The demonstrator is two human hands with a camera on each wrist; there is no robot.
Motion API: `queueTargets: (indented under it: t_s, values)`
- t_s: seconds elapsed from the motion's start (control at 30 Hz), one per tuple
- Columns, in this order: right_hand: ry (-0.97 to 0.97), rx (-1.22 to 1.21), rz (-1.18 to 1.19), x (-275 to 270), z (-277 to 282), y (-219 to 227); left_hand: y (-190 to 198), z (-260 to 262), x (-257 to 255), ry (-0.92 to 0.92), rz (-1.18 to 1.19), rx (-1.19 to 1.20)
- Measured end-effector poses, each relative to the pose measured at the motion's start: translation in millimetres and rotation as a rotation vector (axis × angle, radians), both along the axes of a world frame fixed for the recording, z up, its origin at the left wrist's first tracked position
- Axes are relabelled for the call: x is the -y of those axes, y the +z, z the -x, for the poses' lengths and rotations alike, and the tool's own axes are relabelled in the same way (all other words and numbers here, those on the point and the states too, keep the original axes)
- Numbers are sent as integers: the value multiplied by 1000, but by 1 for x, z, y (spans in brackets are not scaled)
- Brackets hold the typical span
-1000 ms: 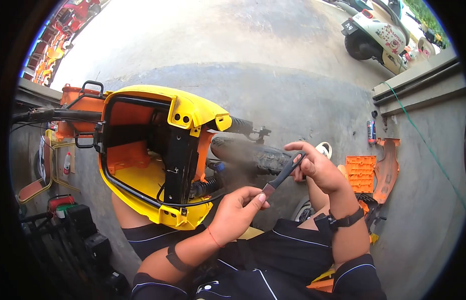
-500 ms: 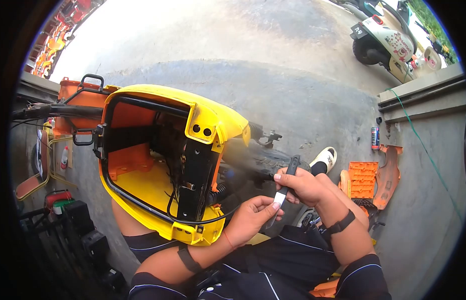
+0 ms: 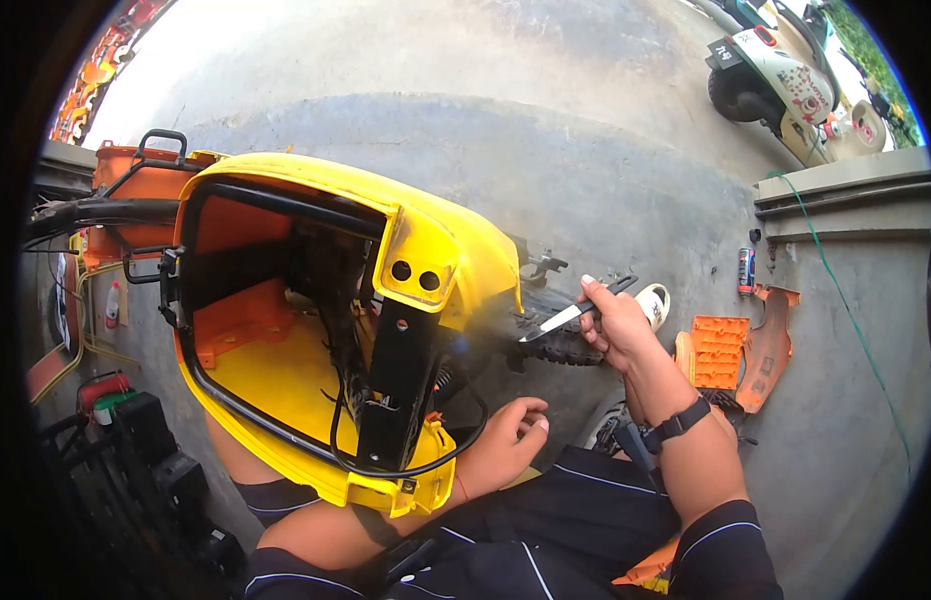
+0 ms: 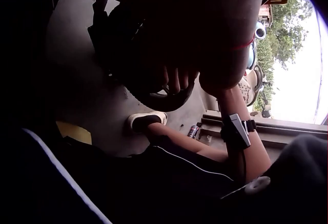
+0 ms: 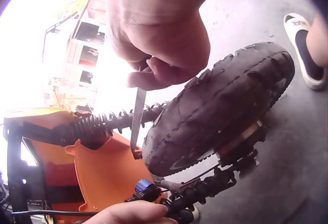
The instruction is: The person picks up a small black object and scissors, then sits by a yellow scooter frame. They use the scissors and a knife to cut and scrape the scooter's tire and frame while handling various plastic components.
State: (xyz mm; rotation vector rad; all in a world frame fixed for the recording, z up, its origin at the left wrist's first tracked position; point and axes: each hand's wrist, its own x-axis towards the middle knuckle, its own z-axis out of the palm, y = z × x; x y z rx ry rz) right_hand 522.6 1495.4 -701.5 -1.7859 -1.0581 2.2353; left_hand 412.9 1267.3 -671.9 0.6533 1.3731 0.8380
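My right hand (image 3: 618,325) grips a knife by its dark handle, the bare blade (image 3: 554,323) pointing left over the scooter's wheel (image 5: 220,106). Seen from the right wrist, the blade hangs down between the tyre and a coil spring shock absorber (image 5: 110,124). My left hand (image 3: 508,442) has nothing in it, its fingers loosely bent, low beside the yellow scooter body (image 3: 286,170). A black cable (image 3: 485,405) loops out of that body close to the left wrist. The left wrist view is dark and shows little of the left hand.
Orange plastic panels (image 3: 719,350) and a spray can (image 3: 747,270) lie or stand on the floor at right. A white scooter (image 3: 796,90) is parked beyond the ledge. Black boxy equipment (image 3: 151,440) stands at lower left. A foot in a pale shoe (image 3: 653,303) is near the wheel.
The left hand has let go of the blade and dropped lower. My right hand, earlier turning the knife about, now holds it by the handle, blade to the left. The yellow body appears nearer.
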Motion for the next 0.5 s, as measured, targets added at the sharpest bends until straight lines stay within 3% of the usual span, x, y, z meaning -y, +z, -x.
queueTargets:
  t_s: [0.03,0.1,0.2,0.5]
  values:
    - [-20,-3,-9,0,1,0,2,0,-1,0,1,0]
    - [-24,3,-7,-2,3,-2,7,2,-5,-77,-195,-252]
    - [-32,16,-10,-3,5,-5,11,0,-15,-54,-231,-350]
    - [-47,57,8,-1,6,-16,-1,1,-21,-30,-277,-423]
